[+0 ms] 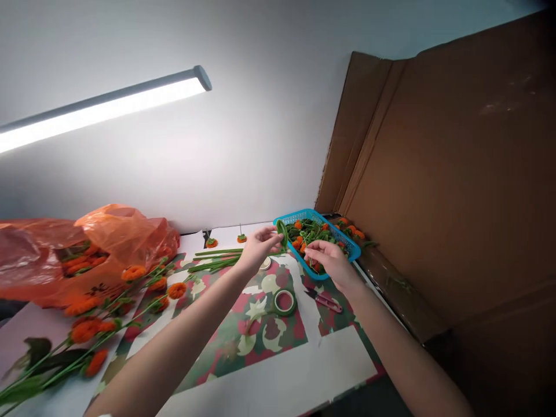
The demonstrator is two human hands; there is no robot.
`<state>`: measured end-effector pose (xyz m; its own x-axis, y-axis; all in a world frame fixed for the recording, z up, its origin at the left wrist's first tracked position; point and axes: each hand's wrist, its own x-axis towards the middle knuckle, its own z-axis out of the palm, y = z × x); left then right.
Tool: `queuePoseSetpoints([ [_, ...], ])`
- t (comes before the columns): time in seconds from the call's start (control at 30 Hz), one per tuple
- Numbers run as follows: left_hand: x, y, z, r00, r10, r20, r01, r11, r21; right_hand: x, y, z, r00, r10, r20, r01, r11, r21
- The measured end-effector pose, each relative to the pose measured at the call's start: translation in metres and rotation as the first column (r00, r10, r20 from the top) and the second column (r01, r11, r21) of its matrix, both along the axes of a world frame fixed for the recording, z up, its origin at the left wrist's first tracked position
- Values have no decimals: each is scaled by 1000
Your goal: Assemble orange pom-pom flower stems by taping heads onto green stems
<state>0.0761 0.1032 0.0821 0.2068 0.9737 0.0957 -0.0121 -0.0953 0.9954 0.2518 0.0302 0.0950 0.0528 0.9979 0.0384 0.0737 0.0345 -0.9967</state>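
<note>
Between the fingertips of my left hand [259, 248] is a green leaf [282, 230], long and curved, held up at the near left corner of a blue basket [354, 253]. My right hand [333, 265] is closed in a pinch over the basket's near side; a thin green bit seems to be at its fingertips, too small to name. Inside the basket lie green leaves and small orange flower heads [297, 225]. Below my hands are a roll of green tape [285, 302] and pink-handled thread snips [325, 301].
Green stems [215, 264] lie left of my left hand, with two small orange flowers [241, 238] behind them. Long-stemmed orange flowers [86, 330] and an orange plastic bag [125, 231] fill the left. A cardboard sheet [443, 156] walls the right side.
</note>
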Motion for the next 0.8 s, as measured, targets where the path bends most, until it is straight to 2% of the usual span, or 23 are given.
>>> queuePoseSetpoints([
  [0.07,-16,-33,-5,993,-36,114,51,991,-124,-13,-13,-5,999,49,23,-49,999,1],
  [0.17,-40,-72,-15,982,-33,185,77,968,-237,-30,-28,-26,973,43,225,-61,995,75],
  [0.23,-55,-91,-22,981,-18,192,71,959,-276,-41,-37,-45,913,17,408,-71,991,117],
  [0.3,-68,-106,-28,984,-7,180,60,955,-292,-54,-46,-61,841,41,540,-116,988,104],
  [0.4,-82,-122,-38,987,3,164,49,948,-313,-74,-60,-77,754,65,654,-148,986,73],
  [0.53,-94,-141,-53,985,48,165,19,924,-382,-88,-73,-85,687,28,727,-103,993,59],
  [0.7,-115,-159,-71,983,165,82,-129,934,-332,-80,-88,-96,677,-70,732,4,996,91],
  [0.8,-124,-155,-69,985,168,26,-152,940,-305,-76,-99,-104,687,-110,719,31,992,122],
])
